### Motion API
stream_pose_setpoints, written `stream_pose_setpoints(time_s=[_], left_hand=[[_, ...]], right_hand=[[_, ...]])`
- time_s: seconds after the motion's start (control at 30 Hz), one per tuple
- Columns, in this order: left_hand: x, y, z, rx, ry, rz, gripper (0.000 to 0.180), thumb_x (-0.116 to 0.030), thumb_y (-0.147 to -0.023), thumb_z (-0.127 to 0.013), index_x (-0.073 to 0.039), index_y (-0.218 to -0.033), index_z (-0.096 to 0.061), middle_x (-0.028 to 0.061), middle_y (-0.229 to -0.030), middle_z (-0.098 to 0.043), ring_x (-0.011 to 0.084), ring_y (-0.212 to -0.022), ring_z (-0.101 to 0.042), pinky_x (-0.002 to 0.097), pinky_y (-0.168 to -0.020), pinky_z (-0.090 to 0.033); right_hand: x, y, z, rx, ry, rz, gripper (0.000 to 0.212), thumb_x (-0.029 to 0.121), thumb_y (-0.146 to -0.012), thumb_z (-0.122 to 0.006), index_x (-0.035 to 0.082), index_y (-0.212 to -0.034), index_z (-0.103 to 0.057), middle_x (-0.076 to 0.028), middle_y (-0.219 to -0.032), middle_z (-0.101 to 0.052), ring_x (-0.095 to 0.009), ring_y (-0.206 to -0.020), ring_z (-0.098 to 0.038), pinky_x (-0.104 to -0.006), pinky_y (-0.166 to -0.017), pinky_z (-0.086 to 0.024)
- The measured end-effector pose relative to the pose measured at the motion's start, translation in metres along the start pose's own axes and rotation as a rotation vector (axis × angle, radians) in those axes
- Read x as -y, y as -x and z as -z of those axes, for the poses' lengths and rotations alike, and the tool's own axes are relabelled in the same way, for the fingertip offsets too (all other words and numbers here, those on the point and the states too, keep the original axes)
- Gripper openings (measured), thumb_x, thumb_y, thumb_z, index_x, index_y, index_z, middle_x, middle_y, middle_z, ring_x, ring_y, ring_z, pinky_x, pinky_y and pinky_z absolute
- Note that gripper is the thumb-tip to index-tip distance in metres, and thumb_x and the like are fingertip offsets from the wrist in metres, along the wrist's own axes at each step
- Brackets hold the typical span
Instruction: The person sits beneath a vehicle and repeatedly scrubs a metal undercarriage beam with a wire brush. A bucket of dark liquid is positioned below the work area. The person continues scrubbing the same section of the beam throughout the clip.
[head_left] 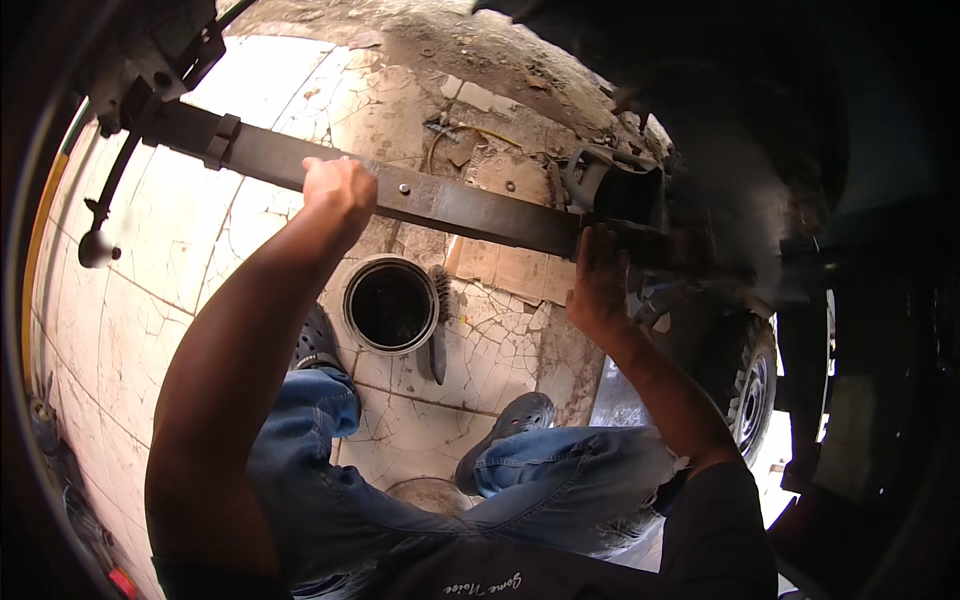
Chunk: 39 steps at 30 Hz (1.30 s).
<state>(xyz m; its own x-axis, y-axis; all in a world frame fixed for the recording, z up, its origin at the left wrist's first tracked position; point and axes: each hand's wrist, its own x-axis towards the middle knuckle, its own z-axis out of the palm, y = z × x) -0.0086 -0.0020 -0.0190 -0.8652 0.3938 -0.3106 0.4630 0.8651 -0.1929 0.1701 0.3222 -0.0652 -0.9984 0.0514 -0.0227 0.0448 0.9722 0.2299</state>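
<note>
A long flat steel leaf spring (465,205) runs from the upper left toward the right, with a metal clip (222,142) around it near its left end. My left hand (340,188) is closed over the bar left of its middle, and a small round bolt or rivet shows just right of the knuckles. Against the bar's near edge, farther right, my right hand (598,285) rests with its fingers stretched out. The spring's right end fades into shadow under the vehicle.
Below the bar, an open round can (390,349) with dark contents stands on cracked tiles, beside a wire brush (438,350). Flattened cardboard (515,270) lies beyond. A cut-open plastic container (583,178) sits at the right. A tyred wheel (752,395) stands farther right, near dark vehicle parts.
</note>
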Motion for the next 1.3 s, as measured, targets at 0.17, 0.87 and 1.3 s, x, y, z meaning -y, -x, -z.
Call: stream_pose_setpoints(time_s=[0.17, 0.87, 1.3], left_hand=[[-0.001, -0.002, -0.010, -0.143, -0.075, 0.055, 0.016, -0.019, -0.086, -0.059, -0.015, -0.082, -0.074, 0.0056, -0.087, -0.073, 0.0214, -0.081, -0.070, 0.0402, -0.075, -0.047], [-0.001, -0.001, 0.015, 0.117, 0.015, 0.001, 0.028, -0.023, -0.089, -0.061, -0.009, -0.113, -0.069, 0.0093, -0.118, -0.066, 0.0278, -0.109, -0.063, 0.0551, -0.095, -0.044], [-0.005, -0.005, 0.007, 0.010, -0.063, -0.051, 0.018, -0.018, -0.086, -0.059, -0.010, -0.095, -0.072, 0.0105, -0.097, -0.071, 0.0256, -0.091, -0.068, 0.0481, -0.083, -0.048]], right_hand=[[-0.001, -0.039, 0.014, 0.050, 0.042, 0.008, 0.098, 0.017, -0.073, -0.069, -0.007, -0.146, -0.009, -0.031, -0.150, -0.017, -0.045, -0.141, -0.017, -0.0564, -0.114, -0.015], [0.000, -0.035, 0.017, 0.040, -0.005, 0.029, 0.097, 0.018, -0.072, -0.071, -0.007, -0.146, -0.013, -0.032, -0.149, -0.019, -0.045, -0.140, -0.020, -0.0557, -0.113, -0.019], [-0.004, -0.041, 0.019, 0.043, 0.018, 0.024, 0.090, 0.014, -0.076, -0.065, -0.009, -0.146, -0.013, -0.032, -0.150, -0.018, -0.044, -0.141, -0.020, -0.0538, -0.115, -0.016]])
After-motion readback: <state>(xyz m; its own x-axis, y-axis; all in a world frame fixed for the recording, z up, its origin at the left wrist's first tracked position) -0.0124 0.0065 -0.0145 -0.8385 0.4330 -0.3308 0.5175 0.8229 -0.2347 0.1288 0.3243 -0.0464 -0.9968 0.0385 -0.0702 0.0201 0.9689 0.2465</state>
